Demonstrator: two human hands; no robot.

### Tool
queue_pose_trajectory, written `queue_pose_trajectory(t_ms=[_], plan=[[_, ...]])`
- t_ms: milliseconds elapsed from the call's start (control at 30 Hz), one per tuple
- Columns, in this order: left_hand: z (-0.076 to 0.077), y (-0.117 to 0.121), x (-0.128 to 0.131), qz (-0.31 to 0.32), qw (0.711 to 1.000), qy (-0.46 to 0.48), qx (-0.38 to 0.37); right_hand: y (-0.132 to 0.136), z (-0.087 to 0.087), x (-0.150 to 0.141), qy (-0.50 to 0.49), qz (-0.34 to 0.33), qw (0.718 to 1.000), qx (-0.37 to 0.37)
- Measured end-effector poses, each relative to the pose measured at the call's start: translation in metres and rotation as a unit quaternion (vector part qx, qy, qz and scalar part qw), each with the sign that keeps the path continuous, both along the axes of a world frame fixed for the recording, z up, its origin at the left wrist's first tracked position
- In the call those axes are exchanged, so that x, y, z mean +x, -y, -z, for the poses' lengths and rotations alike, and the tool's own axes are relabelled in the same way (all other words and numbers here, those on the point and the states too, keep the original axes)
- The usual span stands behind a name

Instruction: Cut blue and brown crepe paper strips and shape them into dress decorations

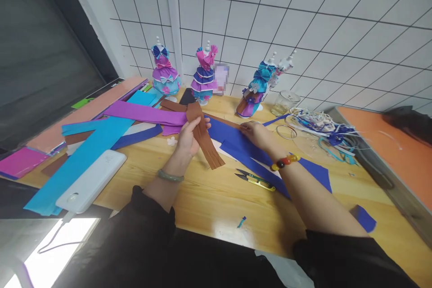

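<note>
My left hand (189, 138) is closed around a brown crepe-like strip (208, 148), whose pleated end hangs down toward the table. A narrow brown length, seen nearly edge-on, stretches from there to my right hand (254, 134), whose fingertips are pinched on it. Beneath the right hand and forearm lie dark blue sheets (245, 155). Yellow-handled thread snips (255, 180) rest on the table just in front of them. Left of my left hand, a purple strip (145, 113) lies across a light blue strip (91, 148).
Miniature dress forms in ruffled dresses (165, 74) stand along the tiled wall. A glass jar (285, 102) and a tangle of ribbon scraps (324, 128) sit at the right. A white power bank (91, 182) with a cable lies front left. One blue scrap (364, 218) is near the right edge.
</note>
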State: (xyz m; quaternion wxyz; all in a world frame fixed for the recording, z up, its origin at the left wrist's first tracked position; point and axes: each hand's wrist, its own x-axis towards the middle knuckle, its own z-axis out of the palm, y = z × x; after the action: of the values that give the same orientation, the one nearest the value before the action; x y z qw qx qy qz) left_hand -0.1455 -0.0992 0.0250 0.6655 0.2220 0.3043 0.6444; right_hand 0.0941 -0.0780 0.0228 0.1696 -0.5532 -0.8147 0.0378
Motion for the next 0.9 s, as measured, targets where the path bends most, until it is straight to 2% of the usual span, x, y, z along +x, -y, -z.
queue_pose_trajectory(t_ms=[100, 267, 400, 533, 667, 767, 833, 900], plan=[[0.004, -0.001, 0.002, -0.007, 1.000, 0.008, -0.020, 0.019, 0.004, 0.002, -0.013, 0.008, 0.999, 0.031], [0.010, 0.003, 0.010, -0.001, 0.999, -0.017, -0.031, 0.052, 0.018, 0.005, -0.019, -0.020, 0.998, -0.061], [0.015, 0.006, 0.015, 0.005, 0.999, -0.030, -0.029, 0.050, 0.029, -0.008, -0.035, -0.007, 0.997, -0.073], [0.019, 0.004, 0.015, -0.004, 1.000, -0.025, -0.018, 0.040, 0.037, -0.022, -0.061, -0.033, 0.995, -0.076], [0.022, 0.000, 0.012, -0.017, 0.999, -0.011, -0.025, 0.039, 0.041, -0.019, -0.145, -0.049, 0.985, -0.082], [0.024, -0.001, 0.012, -0.009, 1.000, -0.008, -0.028, 0.041, 0.038, -0.007, -0.275, 0.002, 0.956, -0.099], [0.025, 0.000, 0.013, 0.000, 1.000, -0.005, -0.027, 0.043, 0.034, 0.000, -0.389, 0.042, 0.908, -0.150], [0.024, 0.002, 0.015, 0.025, 0.999, 0.001, -0.029, 0.045, 0.028, 0.003, -0.490, 0.062, 0.842, -0.218]])
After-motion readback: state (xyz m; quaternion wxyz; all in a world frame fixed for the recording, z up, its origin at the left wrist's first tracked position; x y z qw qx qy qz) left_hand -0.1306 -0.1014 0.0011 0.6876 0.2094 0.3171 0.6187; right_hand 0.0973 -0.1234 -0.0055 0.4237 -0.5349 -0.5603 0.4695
